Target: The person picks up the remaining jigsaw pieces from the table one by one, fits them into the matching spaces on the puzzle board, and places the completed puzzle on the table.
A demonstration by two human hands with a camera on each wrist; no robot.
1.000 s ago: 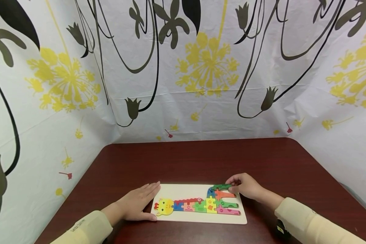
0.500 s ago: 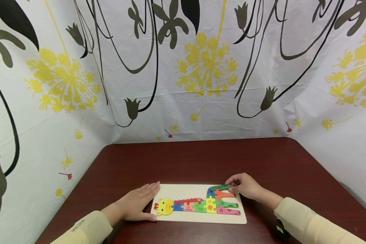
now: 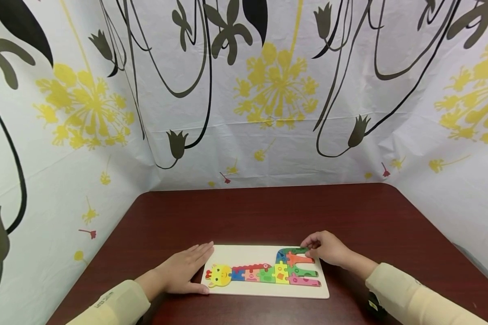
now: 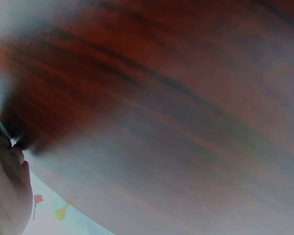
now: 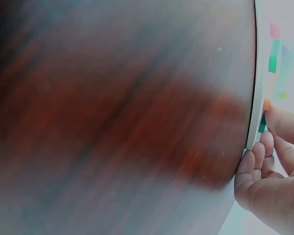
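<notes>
A pale puzzle board (image 3: 248, 254) lies on the table, bearing a colourful giraffe made of interlocking pieces. Its yellow head piece (image 3: 219, 276) is at the left, and the legs point right. My left hand (image 3: 185, 269) rests on the board's left edge, fingers straight and thumb apart; only part of that hand (image 4: 11, 183) shows in the left wrist view. At the far right corner my right hand (image 3: 330, 247) pinches the end of the green leg puzzle piece (image 3: 296, 250). In the right wrist view, thumb and fingers meet at this green piece (image 5: 262, 122), partly hiding it.
The dark red-brown table (image 3: 264, 212) reaches back behind the board. A white cloth (image 3: 227, 108) printed with plants and yellow flowers hangs around its back and sides.
The green leg piece sat slightly askew over the blue piece a second ago; now it lies in line with it. Both hands have stayed nearly in place.
</notes>
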